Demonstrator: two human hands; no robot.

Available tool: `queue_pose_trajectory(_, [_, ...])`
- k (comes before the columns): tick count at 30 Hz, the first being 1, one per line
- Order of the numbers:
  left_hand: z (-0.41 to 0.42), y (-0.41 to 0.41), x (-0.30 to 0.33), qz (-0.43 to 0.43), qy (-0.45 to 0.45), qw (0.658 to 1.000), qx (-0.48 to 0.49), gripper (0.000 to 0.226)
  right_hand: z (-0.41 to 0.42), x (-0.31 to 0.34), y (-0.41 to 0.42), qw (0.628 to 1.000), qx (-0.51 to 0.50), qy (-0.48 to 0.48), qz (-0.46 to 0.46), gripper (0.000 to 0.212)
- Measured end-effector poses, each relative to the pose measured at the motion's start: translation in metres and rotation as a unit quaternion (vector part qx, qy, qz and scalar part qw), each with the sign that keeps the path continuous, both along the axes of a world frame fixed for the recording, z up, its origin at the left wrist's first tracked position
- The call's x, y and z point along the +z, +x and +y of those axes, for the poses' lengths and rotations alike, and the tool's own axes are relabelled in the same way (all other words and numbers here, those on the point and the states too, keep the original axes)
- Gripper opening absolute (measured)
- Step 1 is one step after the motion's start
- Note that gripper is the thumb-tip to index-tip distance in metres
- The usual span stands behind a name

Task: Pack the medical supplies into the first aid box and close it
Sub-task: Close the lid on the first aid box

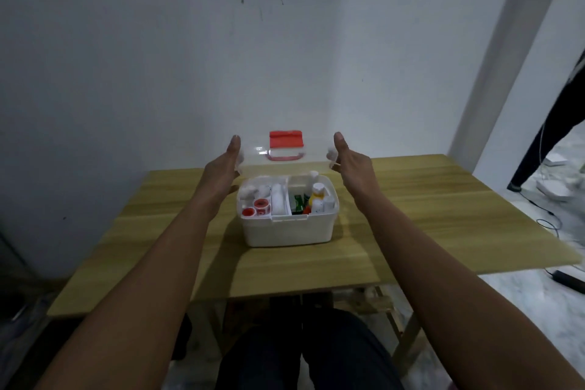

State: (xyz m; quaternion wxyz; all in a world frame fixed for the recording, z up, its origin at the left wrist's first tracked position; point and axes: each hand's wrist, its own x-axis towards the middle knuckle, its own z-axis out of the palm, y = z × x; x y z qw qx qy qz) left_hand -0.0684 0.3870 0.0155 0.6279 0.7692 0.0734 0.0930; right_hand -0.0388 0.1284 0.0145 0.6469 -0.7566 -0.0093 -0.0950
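Note:
A white first aid box (286, 233) stands in the middle of the wooden table (411, 215), its top uncovered. Inside, a divided tray holds red-and-white tape rolls (261, 204) on the left, a white roll (278, 199) in the middle, and green packets (299, 201) and a yellow-and-white bottle (317, 196) on the right. A clear lid (285, 153) with a red latch and red handle hovers tilted above the box's far edge. My left hand (226, 165) grips the lid's left end and my right hand (349, 160) grips its right end.
A white wall rises right behind the table. At the right, a dark leg of a stand (544, 136) and cables (547, 222) lie on the pale floor. My knees (304, 355) sit under the table's near edge.

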Motion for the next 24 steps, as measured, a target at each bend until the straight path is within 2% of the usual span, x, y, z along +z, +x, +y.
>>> queue_pose_trajectory(1, [-0.003, -0.01, -0.004, -0.012, 0.035, 0.999, 0.006, 0.081, -0.002, -0.005, -0.007, 1.0, -0.005, -0.016, -0.013, 0.083])
queue_pose_trajectory(4, [-0.008, -0.034, -0.025, -0.046, 0.105, 0.993, 0.003, 0.062, -0.006, -0.025, -0.028, 0.994, 0.018, -0.099, -0.045, 0.054])
queue_pose_trajectory(5, [-0.008, -0.042, -0.033, -0.051, 0.123, 0.991, -0.01, 0.063, -0.007, -0.033, -0.034, 0.989, 0.026, -0.137, -0.055, 0.055])
queue_pose_trajectory(8, [-0.006, -0.056, -0.056, -0.052, 0.196, 0.979, -0.029, 0.082, -0.006, -0.05, -0.05, 0.976, 0.029, -0.198, -0.083, 0.08])
queue_pose_trajectory(14, [-0.014, -0.069, -0.059, -0.094, 0.244, 0.965, -0.029, 0.119, -0.006, -0.062, -0.061, 0.964, 0.045, -0.246, -0.088, 0.121])
queue_pose_trajectory(18, [-0.017, -0.064, -0.068, -0.116, 0.258, 0.959, -0.013, 0.127, -0.006, -0.065, -0.054, 0.961, 0.035, -0.255, -0.1, 0.122])
queue_pose_trajectory(24, [-0.015, -0.031, -0.077, -0.131, 0.261, 0.956, -0.004, 0.12, -0.004, -0.066, -0.029, 0.951, 0.056, -0.273, -0.134, 0.115])
